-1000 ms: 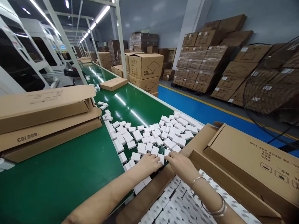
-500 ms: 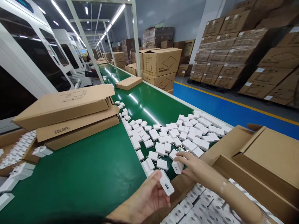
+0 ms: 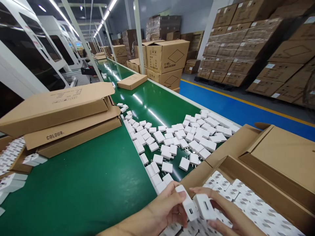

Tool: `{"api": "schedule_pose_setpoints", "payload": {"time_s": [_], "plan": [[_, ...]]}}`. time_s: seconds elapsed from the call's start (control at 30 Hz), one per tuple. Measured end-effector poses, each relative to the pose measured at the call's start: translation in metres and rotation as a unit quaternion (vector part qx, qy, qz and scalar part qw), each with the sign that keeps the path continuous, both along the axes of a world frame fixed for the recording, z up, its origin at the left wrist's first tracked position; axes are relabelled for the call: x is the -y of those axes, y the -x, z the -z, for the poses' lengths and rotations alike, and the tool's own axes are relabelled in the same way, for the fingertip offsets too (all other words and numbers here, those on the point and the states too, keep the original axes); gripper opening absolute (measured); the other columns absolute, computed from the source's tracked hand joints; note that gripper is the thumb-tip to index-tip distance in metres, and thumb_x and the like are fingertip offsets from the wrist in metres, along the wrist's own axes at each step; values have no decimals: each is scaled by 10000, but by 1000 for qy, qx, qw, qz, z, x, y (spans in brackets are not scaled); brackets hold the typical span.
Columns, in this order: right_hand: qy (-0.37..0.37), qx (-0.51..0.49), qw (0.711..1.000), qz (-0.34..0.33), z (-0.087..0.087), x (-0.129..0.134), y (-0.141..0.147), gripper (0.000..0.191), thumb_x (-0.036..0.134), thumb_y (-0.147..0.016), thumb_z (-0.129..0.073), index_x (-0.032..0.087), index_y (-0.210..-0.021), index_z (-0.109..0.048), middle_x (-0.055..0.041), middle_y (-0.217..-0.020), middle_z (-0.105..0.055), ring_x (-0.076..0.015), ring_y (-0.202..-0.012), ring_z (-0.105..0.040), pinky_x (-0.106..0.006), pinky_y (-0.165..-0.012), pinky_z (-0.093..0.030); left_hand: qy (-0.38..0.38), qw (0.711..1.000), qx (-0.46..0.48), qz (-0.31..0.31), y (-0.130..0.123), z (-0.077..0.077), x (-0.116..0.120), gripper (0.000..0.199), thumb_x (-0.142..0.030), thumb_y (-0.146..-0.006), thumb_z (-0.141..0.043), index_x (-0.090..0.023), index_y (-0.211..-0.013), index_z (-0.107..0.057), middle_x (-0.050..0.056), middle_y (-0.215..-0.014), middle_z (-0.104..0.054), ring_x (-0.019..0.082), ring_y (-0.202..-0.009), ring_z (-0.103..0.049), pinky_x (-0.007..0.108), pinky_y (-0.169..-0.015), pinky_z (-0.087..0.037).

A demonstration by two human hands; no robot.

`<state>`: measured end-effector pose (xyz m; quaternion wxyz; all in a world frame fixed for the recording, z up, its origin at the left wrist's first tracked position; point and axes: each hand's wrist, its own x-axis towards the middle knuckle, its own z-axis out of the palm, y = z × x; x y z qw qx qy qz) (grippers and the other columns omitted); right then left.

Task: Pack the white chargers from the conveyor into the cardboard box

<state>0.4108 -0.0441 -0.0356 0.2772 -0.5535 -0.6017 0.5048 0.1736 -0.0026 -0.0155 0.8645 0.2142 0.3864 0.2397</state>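
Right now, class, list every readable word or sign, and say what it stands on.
"COLOUR:": lower left carton.
"C/NO.", "MADE IN CHINA", diamond outline: upper box beside the green belt.
Too small or blurred: print on the upper left carton, white labels on stacked cartons.

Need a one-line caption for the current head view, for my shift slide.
Left hand and right hand each hold a white charger above an open carton of chargers.
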Motion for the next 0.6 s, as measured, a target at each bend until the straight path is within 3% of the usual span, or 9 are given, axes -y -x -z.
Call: {"api": "schedule_pose_setpoints", "payload": {"time_s": [0.1, 0.17, 0.2, 0.27, 0.37, 0.5, 0.6], "plan": [[-36, 132, 981, 137, 3, -10, -31, 559, 653, -895, -468, 400, -1386, -558, -54, -1490, -582, -389, -1401, -469, -587, -1092, -482, -60, 998, -20, 2, -11, -6, -24, 656, -469, -675, -862, -257, -1153, -467, -21, -817, -658, 128, -714, -624, 258, -732, -513], [-84, 244, 943, 211, 6, -21, -56, 628, 707, -874, -420, 336, -1365, -543, -114, -1385, -655, -415, -1294, -569, -608, -1010, -528, -143, 986, -73, 46, -30, -7, -45, 598, -355, -695, -851, -233, -1148, -479, 6, -917, -653, 161, -842, -657, 287, -799, -534], [-101, 299, 918, 239, 8, -26, -67, 659, 733, -857, -404, 298, -1333, -539, -145, -1290, -698, -428, -1195, -631, -606, -919, -567, -215, 966, -117, 83, -44, -6, -56, 555, -324, -714, -834, -212, -1138, -494, 33, -973, -658, 179, -901, -663, 291, -813, -539], [-111, 387, 874, 273, 12, -35, -82, 668, 772, -829, -385, 251, -1215, -547, -156, -1042, -742, -422, -959, -705, -552, -704, -595, -384, 885, -210, 160, -76, -5, -75, 497, -291, -766, -797, -176, -1160, -516, 93, -1101, -665, 205, -986, -662, 288, -825, -544], [-133, 432, 849, 274, 18, -39, -89, 552, 761, -835, -375, 274, -1027, -549, -95, -830, -698, -371, -783, -694, -452, -552, -531, -519, 786, -257, 217, -125, -1, -99, 459, -205, -826, -720, -184, -1244, -531, 115, -1278, -632, 235, -1107, -631, 325, -905, -532], [-158, 422, 856, 253, 29, -43, -89, 496, 710, -874, -353, 283, -1015, -561, -109, -917, -692, -374, -883, -680, -442, -602, -505, -608, 679, -281, 302, -168, 10, -116, 403, -104, -824, -619, -194, -1217, -605, 123, -1347, -595, 302, -1290, -505, 425, -1050, -456], [-155, 396, 875, 231, 38, -48, -91, 458, 657, -895, -394, 262, -1028, -584, -109, -945, -696, -348, -904, -680, -440, -683, -517, -633, 602, -319, 367, -184, 23, -122, 286, -214, -793, -666, -131, -1066, -688, 192, -1393, -541, 390, -1322, -449, 485, -1011, -483]]}}
